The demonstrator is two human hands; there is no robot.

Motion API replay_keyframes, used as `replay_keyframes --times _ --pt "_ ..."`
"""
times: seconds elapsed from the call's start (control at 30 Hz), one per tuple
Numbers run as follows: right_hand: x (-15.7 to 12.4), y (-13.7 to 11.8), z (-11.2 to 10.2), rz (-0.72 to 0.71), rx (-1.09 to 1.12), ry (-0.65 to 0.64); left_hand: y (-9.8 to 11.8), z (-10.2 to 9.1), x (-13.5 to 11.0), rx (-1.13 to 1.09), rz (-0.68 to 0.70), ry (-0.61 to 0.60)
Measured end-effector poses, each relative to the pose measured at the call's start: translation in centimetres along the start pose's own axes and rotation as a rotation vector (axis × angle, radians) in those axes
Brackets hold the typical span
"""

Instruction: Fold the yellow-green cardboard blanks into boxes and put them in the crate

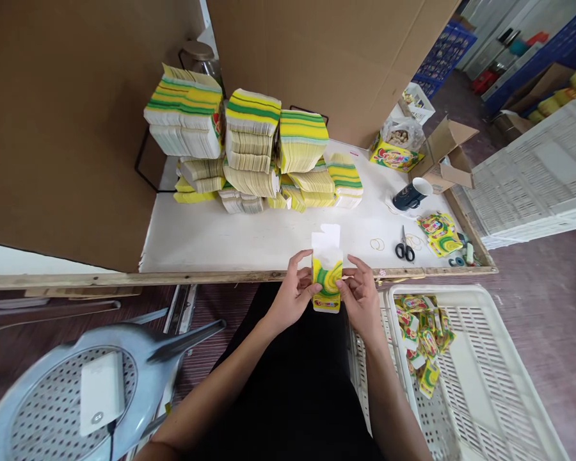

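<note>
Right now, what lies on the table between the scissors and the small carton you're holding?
In the head view, a rubber band lies between scissors and carton.

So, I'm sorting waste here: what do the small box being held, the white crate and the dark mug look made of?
The small box, held by left hand and right hand: thin printed card, likely; its blank white flap stands open. The white crate: moulded plastic, matt, slotted walls. The dark mug: probably glazed ceramic, pale inside.
</note>
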State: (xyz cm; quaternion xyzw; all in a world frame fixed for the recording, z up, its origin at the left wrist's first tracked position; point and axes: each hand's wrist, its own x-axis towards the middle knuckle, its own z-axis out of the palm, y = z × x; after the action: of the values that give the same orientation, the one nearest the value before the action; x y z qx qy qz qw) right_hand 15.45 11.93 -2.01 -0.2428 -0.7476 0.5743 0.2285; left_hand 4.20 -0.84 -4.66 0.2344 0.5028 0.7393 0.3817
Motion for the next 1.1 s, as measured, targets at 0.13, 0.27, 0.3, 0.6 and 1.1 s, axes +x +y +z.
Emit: replay_keyframes --times 0.13,0.27,0.3,0.6,1.1 --pt "0.2 -0.7 -1.2 -0.004 0.0 -0.138 0.7 -0.3 -0.1 -0.018 -0.066 -0.139" --pt "0.5 -1.0 -2.3 -0.002 -0.083 -0.217 1.1 -0.4 -0.5 -0.077 -0.172 -0.242" --pt "0.5 -1.0 -2.4 -0.013 -0.112 -0.218 1.1 -0.3 -0.6 -0.08 -0.186 -0.264" --pt "0.5 -0.8 -1.8 -0.09 -0.083 -0.008 1.5 0.0 -0.7 -0.015 -0.163 -0.289" --pt "0.5 -1.1 -1.8 0.125 -0.393 -0.136 0.6 0.3 -1.1 0.09 -0.109 -0.182"
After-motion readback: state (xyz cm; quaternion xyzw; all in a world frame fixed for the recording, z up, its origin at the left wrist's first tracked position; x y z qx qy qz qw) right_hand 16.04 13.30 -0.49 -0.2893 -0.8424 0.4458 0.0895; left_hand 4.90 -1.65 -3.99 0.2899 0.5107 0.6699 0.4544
